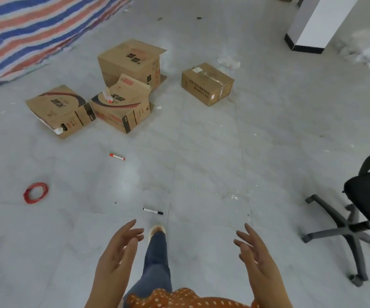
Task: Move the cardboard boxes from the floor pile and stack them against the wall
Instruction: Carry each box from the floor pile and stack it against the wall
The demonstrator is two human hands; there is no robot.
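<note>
Four brown cardboard boxes sit on the grey floor in the upper middle of the frame. The tallest box [133,63] stands at the back with a loose flap. Touching its front, a printed box [121,105] has its top flaps partly raised. Just left lies a similar box [59,111], torn at one corner. A taped box [207,84] sits apart on the right.

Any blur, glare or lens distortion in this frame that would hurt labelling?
Head view: wide-angle bending curves the striped blue-and-red tarpaulin at the edge; soft glare patches on the glossy grey tiled floor; black office chair smeared by blur; brown cardboard boxes sharp enough, print unreadable.
</note>
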